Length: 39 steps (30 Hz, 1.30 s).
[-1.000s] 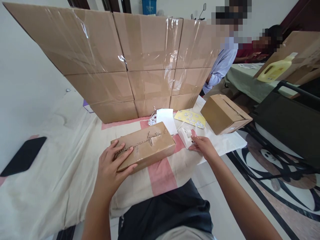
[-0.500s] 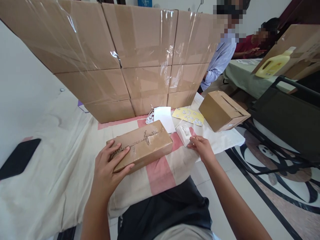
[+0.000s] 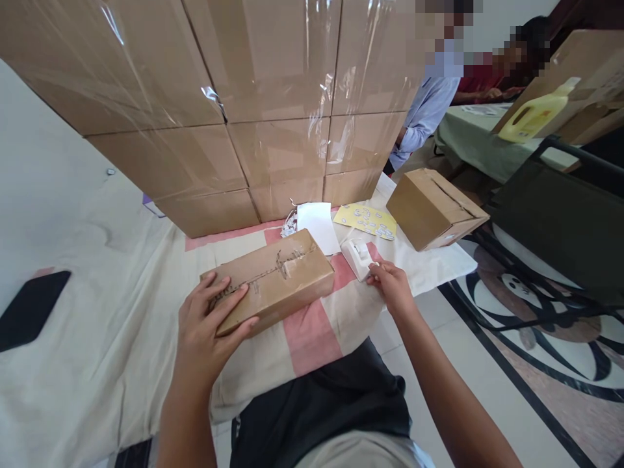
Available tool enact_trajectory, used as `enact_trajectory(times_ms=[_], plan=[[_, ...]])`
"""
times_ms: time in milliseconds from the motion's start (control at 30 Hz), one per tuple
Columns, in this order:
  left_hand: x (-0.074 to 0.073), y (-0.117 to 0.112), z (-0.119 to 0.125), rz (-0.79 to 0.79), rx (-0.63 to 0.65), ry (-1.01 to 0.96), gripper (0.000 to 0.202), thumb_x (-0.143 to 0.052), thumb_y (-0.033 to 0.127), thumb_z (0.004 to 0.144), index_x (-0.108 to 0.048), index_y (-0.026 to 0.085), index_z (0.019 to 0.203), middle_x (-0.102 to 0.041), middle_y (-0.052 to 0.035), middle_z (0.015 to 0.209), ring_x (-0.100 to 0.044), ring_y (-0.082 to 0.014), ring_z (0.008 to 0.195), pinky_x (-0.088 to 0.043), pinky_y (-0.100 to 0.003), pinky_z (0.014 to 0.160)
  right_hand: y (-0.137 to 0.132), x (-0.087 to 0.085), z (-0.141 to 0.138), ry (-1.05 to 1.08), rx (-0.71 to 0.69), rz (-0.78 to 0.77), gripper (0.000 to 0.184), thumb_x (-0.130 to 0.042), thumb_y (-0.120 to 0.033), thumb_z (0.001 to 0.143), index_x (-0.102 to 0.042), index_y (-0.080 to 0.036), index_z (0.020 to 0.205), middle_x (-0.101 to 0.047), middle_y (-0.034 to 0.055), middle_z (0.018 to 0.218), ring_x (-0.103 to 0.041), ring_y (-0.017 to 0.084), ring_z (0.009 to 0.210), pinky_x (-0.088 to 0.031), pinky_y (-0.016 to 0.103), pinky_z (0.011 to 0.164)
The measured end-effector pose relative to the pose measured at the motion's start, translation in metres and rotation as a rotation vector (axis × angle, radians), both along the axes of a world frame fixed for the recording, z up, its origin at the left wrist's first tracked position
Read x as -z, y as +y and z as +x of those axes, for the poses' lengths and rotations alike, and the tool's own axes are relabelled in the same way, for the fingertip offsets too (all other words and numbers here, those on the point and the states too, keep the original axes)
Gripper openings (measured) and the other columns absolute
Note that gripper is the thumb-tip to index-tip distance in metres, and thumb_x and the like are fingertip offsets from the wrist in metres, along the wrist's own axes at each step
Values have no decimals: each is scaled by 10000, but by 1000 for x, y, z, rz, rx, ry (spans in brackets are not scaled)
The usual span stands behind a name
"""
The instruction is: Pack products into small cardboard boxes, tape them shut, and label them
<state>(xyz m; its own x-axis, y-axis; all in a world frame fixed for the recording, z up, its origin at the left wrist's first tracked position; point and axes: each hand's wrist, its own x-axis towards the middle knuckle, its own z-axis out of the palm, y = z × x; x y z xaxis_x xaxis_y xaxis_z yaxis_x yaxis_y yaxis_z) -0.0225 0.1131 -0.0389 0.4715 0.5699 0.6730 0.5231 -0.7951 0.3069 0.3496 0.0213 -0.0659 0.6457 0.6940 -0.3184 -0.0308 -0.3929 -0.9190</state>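
My left hand (image 3: 207, 322) rests over the left end of a long brown cardboard box (image 3: 277, 276). Its fingers are spread on the top face, and the thumb lies along the near edge. The box has dark handwriting and clear tape across its top. To its right stands a white tape dispenser (image 3: 358, 259). My right hand (image 3: 392, 285) pinches at the dispenser's near end with thumb and forefinger; whether a strip of tape is between the fingertips is too small to see. Behind the dispenser lie a white sheet (image 3: 318, 227) and a yellow sheet (image 3: 366, 221) dotted with small white pieces.
A wall of taped cardboard boxes (image 3: 273, 156) rises behind. A closed carton (image 3: 433, 211) sits at the cloth's right. A black tablet-like slab (image 3: 34, 309) lies far left. A dark chair (image 3: 546, 221) stands right, and two people are beyond, near a yellow jug (image 3: 539, 114).
The camera view has tilted slightly downward and shifted. Both hands keep their places, the left on the box and the right at the dispenser's near end.
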Motion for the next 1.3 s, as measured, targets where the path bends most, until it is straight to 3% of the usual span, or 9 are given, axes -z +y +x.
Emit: enact_trajectory(times_ms=[167, 400, 700, 1300], plan=[[-1, -2, 1, 5, -20, -4, 623, -782, 290, 849, -559, 368, 1426, -554, -99, 1336, -473, -394, 1397, -413, -639, 1167, -7, -7, 6, -90, -21, -93, 474, -685, -503, 821, -447, -221, 523, -539, -18, 498, -384, 93, 434, -307, 248, 451], [0, -4, 1, -10, -37, 0, 622, -783, 291, 852, -558, 366, 1427, -544, -104, 1355, -458, -395, 1408, -398, -656, 1175, -7, -17, 21, -14, -116, -231, 524, -732, -515, 816, -412, -225, 518, -341, -59, 365, -267, 76, 387, -182, 248, 427], [-4, -6, 4, -28, -31, -6, 647, -781, 273, 855, -542, 386, 1445, -533, -94, 1363, -446, -382, 1416, -382, -670, 1193, -6, -8, 22, 240, -145, -142, 540, -732, -530, 826, -353, -238, 575, -240, -97, 444, -198, 53, 409, -151, 228, 406], [5, -3, 7, 47, -60, -48, 486, -765, 300, 866, -641, 318, 1335, -568, -106, 1309, -494, -360, 1369, -425, -612, 1165, -10, -3, 22, 240, -120, -77, 535, -772, -590, 799, -435, -215, 621, -318, -98, 443, -248, 41, 372, -177, 175, 333]])
